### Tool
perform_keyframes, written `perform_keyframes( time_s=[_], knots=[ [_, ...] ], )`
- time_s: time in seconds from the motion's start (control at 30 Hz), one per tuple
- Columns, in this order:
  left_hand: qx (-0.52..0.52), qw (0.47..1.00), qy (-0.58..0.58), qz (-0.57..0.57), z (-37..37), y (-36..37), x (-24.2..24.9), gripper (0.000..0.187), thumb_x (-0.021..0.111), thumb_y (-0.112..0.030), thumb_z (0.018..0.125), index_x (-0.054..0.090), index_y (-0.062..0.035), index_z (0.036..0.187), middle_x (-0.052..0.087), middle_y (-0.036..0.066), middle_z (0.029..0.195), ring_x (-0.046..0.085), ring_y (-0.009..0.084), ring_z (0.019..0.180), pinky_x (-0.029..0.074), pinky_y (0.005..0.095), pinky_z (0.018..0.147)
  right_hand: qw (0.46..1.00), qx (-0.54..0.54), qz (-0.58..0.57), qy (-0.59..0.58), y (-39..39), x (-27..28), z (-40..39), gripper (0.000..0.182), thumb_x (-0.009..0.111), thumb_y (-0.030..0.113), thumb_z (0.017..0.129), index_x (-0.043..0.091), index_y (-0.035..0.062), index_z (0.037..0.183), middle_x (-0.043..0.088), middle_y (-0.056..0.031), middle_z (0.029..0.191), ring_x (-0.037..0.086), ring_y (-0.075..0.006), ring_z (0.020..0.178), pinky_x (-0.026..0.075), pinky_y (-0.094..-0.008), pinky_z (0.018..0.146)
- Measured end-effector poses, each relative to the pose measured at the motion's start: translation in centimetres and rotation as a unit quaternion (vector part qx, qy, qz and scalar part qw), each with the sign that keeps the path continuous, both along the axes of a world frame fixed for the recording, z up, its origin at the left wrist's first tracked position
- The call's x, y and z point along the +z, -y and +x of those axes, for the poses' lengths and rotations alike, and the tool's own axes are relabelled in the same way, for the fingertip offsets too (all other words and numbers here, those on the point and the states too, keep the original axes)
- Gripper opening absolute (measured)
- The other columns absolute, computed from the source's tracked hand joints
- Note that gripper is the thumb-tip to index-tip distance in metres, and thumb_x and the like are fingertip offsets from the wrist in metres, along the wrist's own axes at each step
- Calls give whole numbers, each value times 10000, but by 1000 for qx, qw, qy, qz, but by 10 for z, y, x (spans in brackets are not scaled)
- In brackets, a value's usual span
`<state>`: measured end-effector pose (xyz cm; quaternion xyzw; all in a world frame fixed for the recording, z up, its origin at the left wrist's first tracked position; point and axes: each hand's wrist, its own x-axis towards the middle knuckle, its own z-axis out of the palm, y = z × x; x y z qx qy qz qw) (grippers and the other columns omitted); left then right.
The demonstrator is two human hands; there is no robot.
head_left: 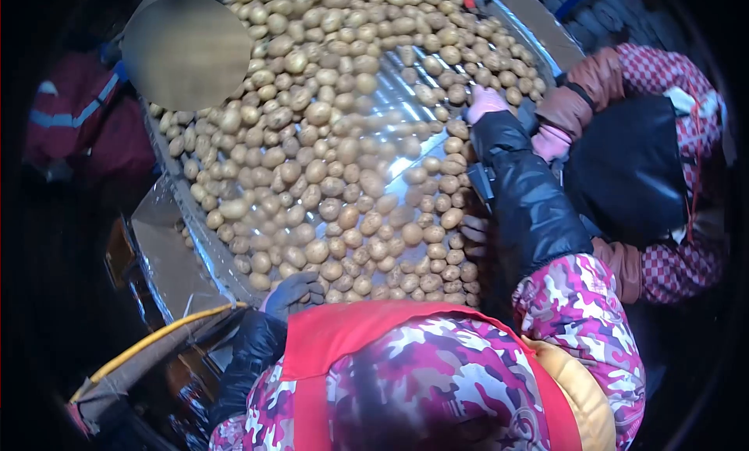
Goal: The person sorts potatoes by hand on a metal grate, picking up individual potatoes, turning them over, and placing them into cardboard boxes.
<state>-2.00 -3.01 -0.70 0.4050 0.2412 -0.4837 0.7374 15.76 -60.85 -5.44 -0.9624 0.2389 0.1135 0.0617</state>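
Note:
Many potatoes [316, 174] cover a conveyor of shiny metal rollers [398, 84]. My left hand [294, 293], in a grey glove, rests at the near left edge of the belt beside the nearest potatoes. Its fingers lie stretched out with nothing visible in them. My right hand [487, 104], in a pink glove, reaches far over the right side of the belt. One finger points out towards the potatoes by the bare rollers, and I see nothing held. The black sleeve hides part of the belt's right edge.
A co-worker in a black hood [624, 170] leans in from the right, with a pink-gloved hand [551, 143] near my forearm. Another person in a dark red jacket [90, 127] stands at the left. A metal side wall [175, 240] bounds the belt. A blurred disc covers the upper left.

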Motion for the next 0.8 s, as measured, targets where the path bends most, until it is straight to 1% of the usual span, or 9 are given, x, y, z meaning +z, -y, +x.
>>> perform_keyframes(
  time_s=[0.07, 0.2, 0.23, 0.3, 0.33, 0.4, 0.43, 0.6, 0.8],
  knots=[
    [29, 999, -31, -32, -2, 3, 6, 437, 630, -148, 1008, 557, 44, 1394, 679, 162, 1170, 691, 276, 1014, 597, 427, 922, 997, -29, 45, 61, -3, 2, -11, 612, 751, 412, 871, 626, 31, 1334, 694, -279, 1256, 668, -424, 1201, 519, -501, 1049],
    [25, 998, -51, 6, -1, 9, 20, 369, 631, -216, 1044, 613, 2, 1341, 701, 105, 1090, 693, 236, 1000, 606, 391, 897, 964, -1, 115, 238, -72, 23, -58, 573, 757, 447, 871, 666, 74, 1296, 702, -255, 1198, 675, -449, 1111, 550, -510, 962],
    [-29, 997, 29, 73, 1, 19, 28, 365, 525, -212, 1089, 633, 24, 1345, 657, 85, 1050, 670, 203, 981, 582, 343, 903, 951, 41, 163, 258, -110, 41, -75, 571, 773, 415, 866, 663, 70, 1307, 702, -245, 1185, 680, -444, 1088, 553, -498, 955],
    [-82, 986, 145, 17, 7, 28, 15, 417, 495, -269, 1110, 598, 7, 1405, 648, 66, 1029, 656, 184, 964, 569, 327, 879, 903, 160, 283, 281, -183, 59, -104, 566, 802, 344, 853, 658, 79, 1332, 695, -221, 1184, 682, -422, 1067, 555, -469, 952],
    [-101, 972, 208, -29, 11, 32, 6, 453, 476, -314, 1122, 578, -2, 1434, 644, 57, 1018, 650, 177, 953, 564, 322, 867, 859, 232, 354, 287, -213, 58, -119, 567, 813, 305, 846, 657, 91, 1347, 689, -208, 1196, 680, -405, 1069, 553, -452, 955],
    [-67, 974, 126, -175, 23, 40, 4, 626, 421, -545, 1122, 544, -29, 1455, 654, 49, 982, 651, 184, 910, 562, 320, 845, 814, 321, 461, 150, -265, 84, -137, 550, 820, 270, 837, 669, 123, 1346, 660, -174, 1282, 642, -370, 1179, 531, -443, 1007],
    [-81, 990, 76, -91, 26, 42, 15, 738, 416, -685, 1061, 496, -77, 1473, 688, 45, 1047, 669, 190, 859, 573, 378, 810, 797, 347, 469, 158, -280, 81, -144, 564, 827, 284, 829, 670, 134, 1350, 649, -168, 1306, 620, -367, 1218, 517, -444, 1030],
    [-28, 987, 44, -150, 8, 24, 4, 758, 454, -767, 1001, 584, -125, 1381, 679, 27, 1020, 655, 211, 821, 589, 460, 754, 761, 427, 448, 196, -312, 82, -147, 643, 862, 368, 793, 667, 152, 1366, 610, -157, 1387, 547, -371, 1334, 467, -461, 1107],
    [33, 980, -17, -197, -3, 13, -15, 816, 477, -844, 932, 620, -132, 1303, 650, 59, 992, 603, 259, 789, 573, 516, 702, 747, 397, 509, 156, -342, 70, -155, 652, 829, 368, 841, 637, 69, 1387, 634, -188, 1351, 580, -393, 1284, 475, -467, 1094]
  ],
)
